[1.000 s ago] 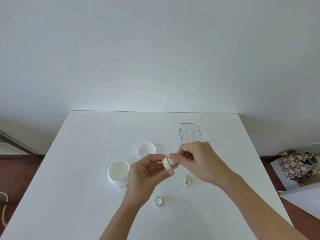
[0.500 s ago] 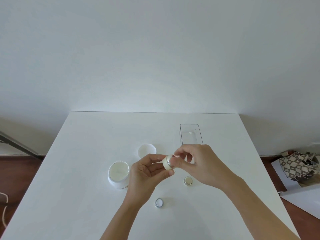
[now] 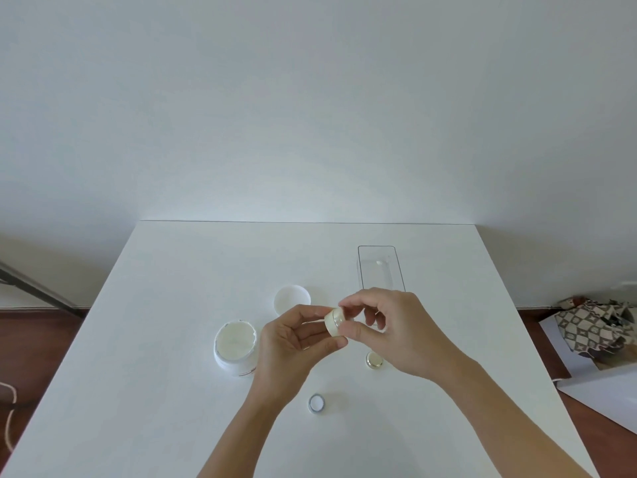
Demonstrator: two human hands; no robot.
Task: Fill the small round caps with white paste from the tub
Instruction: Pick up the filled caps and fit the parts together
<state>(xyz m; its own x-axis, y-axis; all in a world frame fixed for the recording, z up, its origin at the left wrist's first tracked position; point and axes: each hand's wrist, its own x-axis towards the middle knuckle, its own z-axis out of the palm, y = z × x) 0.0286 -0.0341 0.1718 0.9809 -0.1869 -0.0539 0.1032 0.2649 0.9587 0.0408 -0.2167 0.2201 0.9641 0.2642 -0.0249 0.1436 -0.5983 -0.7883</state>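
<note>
An open white tub [image 3: 235, 350] of white paste stands on the white table [image 3: 155, 339], left of centre. Above the table, both hands meet on one small cream round jar [image 3: 334, 321]. My left hand [image 3: 293, 343] pinches its left end between thumb and fingers. My right hand [image 3: 386, 331] pinches its right end, thumb below and fingers curled over the top. A small gold-rimmed cap [image 3: 374, 359] lies on the table under my right hand. Another small cap [image 3: 316, 403] with a white inside and silver rim lies nearer the front.
The tub's white lid [image 3: 292, 299] lies behind my hands. A clear rectangular plastic tray [image 3: 379, 269] stands at the back right. A patterned bag [image 3: 593, 326] and white boards lie on the floor to the right.
My right hand's fingers have shifted round the jar's right end, as if turning it, while my left hand keeps its hold. The jar stays in about the same place.
</note>
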